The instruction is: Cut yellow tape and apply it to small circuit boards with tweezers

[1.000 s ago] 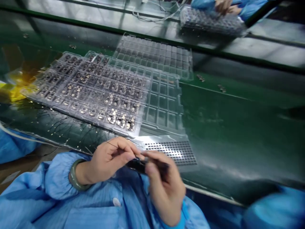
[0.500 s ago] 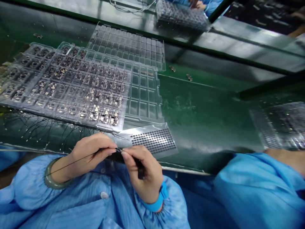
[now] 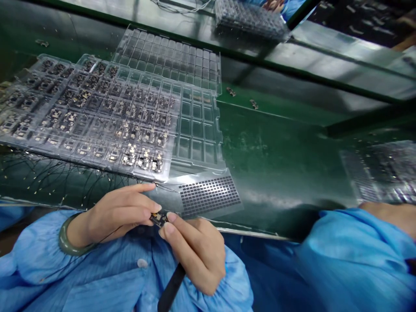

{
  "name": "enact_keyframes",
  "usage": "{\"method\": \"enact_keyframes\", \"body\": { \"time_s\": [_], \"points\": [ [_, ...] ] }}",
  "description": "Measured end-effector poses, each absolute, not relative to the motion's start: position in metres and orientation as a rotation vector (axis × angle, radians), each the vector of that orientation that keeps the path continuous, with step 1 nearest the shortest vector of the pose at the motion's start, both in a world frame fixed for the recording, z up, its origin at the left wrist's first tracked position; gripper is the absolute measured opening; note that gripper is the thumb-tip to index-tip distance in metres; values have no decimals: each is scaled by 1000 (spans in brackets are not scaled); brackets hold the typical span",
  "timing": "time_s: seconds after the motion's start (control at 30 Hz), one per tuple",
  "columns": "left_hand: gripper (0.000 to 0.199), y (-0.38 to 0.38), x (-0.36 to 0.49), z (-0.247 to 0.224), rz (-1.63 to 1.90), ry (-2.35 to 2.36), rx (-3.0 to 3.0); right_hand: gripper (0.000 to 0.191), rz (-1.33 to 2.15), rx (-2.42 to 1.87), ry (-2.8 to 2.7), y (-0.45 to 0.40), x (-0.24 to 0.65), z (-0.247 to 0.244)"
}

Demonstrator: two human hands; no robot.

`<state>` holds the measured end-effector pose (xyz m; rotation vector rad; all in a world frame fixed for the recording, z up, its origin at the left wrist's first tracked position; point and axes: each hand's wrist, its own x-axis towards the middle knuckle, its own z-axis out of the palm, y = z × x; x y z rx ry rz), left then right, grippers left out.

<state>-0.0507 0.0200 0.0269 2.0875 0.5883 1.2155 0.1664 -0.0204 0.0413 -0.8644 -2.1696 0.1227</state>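
A small black circuit board [image 3: 159,218] with gold-coloured parts is held between my two hands. My left hand [image 3: 118,214] pinches its left end, and a thin dark wire runs back beneath that hand. At the board's right end, my right hand [image 3: 195,247] grips with thumb and fingertip. A dark, flat-sided tool [image 3: 172,288] sticks out below my right hand, its upper part hidden by the palm. Just beyond my hands lies a clear sheet [image 3: 210,194] with rows of small black rectangles.
Clear trays [image 3: 107,117] of circuit boards stand at the left, thin black wires [image 3: 65,173] along their front edge. An unfilled tray [image 3: 195,125] adjoins them. Loose small parts [image 3: 254,104] lie behind. At the right is a co-worker's blue sleeve [image 3: 354,255].
The board has turned so its face shows between my fingers. My right hand has rotated, and the dark tool now points down below it. My left index finger has lifted.
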Motion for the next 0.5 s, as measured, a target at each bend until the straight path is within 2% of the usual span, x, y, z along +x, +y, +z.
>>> {"method": "enact_keyframes", "body": {
  "time_s": [0.2,0.33,0.5],
  "points": [
    [24,23,-58,23,1130,585,2224,26,142,-848,-2103,-14,160,26],
    [24,21,-60,19,1062,643,2196,20,411,-846,-2007,-9,155,28],
    [8,22,-56,23,1039,677,2002,14,684,-926,-1821,-4,154,38]
  ]
}}
